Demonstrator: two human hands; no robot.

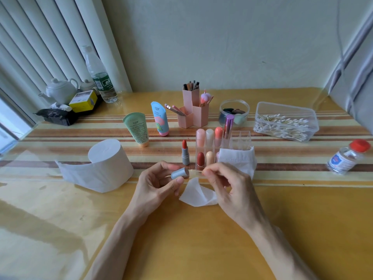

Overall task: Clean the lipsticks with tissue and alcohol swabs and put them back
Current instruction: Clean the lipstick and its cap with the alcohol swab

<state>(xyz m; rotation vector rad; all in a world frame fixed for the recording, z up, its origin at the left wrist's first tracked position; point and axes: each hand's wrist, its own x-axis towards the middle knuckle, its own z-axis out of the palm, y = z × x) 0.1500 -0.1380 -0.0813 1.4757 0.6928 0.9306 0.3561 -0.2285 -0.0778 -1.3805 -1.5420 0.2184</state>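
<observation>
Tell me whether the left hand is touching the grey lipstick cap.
Touching. The head view shows the left hand pinching the grey lipstick cap between its thumb and fingertips, with no gap.

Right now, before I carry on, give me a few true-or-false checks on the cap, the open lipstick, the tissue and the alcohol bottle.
1. The left hand holds the grey cap. True.
2. The open lipstick lies on its side. False: it stands upright, just left of the clear organizer.
3. The right hand holds a tissue piece. True.
4. The alcohol bottle is uncapped. False: its red cap is on.
</observation>
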